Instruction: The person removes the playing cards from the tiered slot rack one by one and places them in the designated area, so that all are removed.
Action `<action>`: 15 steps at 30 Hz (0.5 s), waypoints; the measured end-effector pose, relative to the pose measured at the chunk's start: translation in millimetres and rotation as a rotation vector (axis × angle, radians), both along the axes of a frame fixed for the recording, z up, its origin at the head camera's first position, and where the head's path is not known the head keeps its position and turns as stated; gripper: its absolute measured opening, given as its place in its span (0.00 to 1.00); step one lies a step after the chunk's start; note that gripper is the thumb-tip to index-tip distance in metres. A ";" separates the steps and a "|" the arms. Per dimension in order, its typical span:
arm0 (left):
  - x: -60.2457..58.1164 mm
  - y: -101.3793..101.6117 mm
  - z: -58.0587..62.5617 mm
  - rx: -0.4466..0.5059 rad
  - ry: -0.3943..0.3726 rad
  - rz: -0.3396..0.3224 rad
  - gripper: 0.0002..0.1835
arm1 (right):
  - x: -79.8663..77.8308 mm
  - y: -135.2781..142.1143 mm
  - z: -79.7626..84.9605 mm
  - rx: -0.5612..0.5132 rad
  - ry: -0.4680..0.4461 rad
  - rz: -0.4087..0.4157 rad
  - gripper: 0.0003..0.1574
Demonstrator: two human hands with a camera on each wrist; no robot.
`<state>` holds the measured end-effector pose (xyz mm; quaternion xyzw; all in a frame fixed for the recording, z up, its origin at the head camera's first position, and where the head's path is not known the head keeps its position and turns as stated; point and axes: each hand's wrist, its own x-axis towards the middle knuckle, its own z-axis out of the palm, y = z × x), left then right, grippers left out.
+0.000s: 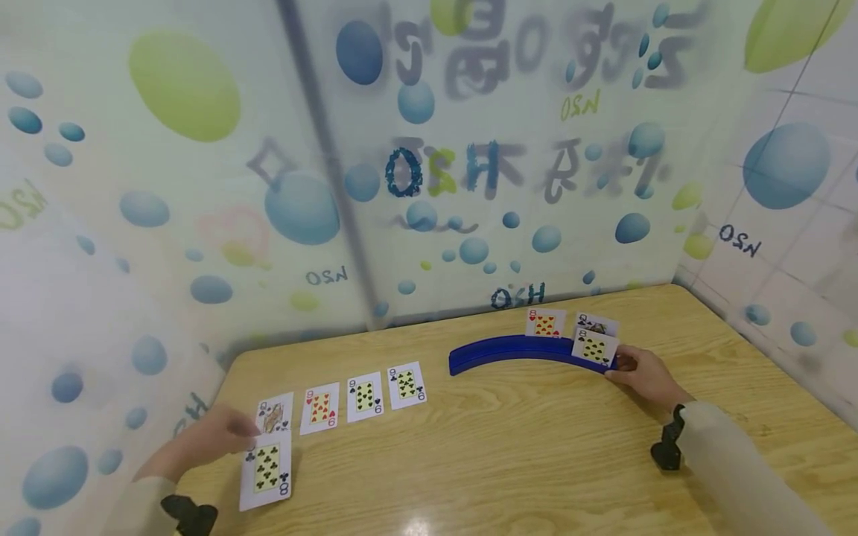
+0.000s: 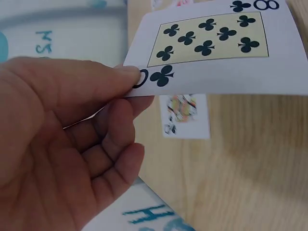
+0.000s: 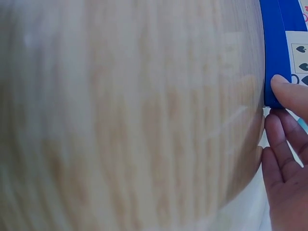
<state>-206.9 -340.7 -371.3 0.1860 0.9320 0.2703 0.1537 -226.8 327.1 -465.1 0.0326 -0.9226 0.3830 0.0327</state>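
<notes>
My left hand [image 1: 216, 438] pinches a corner of the eight of clubs [image 2: 207, 43] between thumb and fingers. The card is held above the table, and in the head view it overlaps the lower edge of a black-suit face card [image 1: 273, 414] lying there. At the far right, my right hand [image 1: 649, 376] grips the end of a curved blue card holder [image 1: 509, 348], its thumb on the front side. An eight of spades [image 1: 593, 348] stands in the holder beside that hand, partly covering another face card [image 1: 601, 324]. Further left in the holder is a red eight [image 1: 545, 323].
To the right of the face card, a red nine [image 1: 319, 408], a nine of spades [image 1: 364, 397] and a nine of clubs [image 1: 406, 385] lie face up in a row. A patterned sheet [image 1: 462, 246] hangs behind the wooden table [image 1: 469, 461].
</notes>
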 end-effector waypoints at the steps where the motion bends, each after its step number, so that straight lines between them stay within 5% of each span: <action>1: 0.0 -4.0 -3.8 -0.007 0.001 -0.005 0.06 | 0.2 -0.1 0.3 0.003 0.001 -0.001 0.30; 4: 1.5 -12.3 -12.5 -0.032 0.010 0.008 0.05 | 0.8 -0.2 0.4 0.011 0.006 -0.007 0.31; 11: 7.6 -16.6 -31.5 -0.078 0.010 0.299 0.06 | -1.4 1.1 -3.5 0.016 0.017 -0.012 0.32; 15: 7.8 -18.0 -42.9 -0.107 0.041 0.377 0.08 | -2.0 1.2 -5.2 0.013 0.019 -0.014 0.31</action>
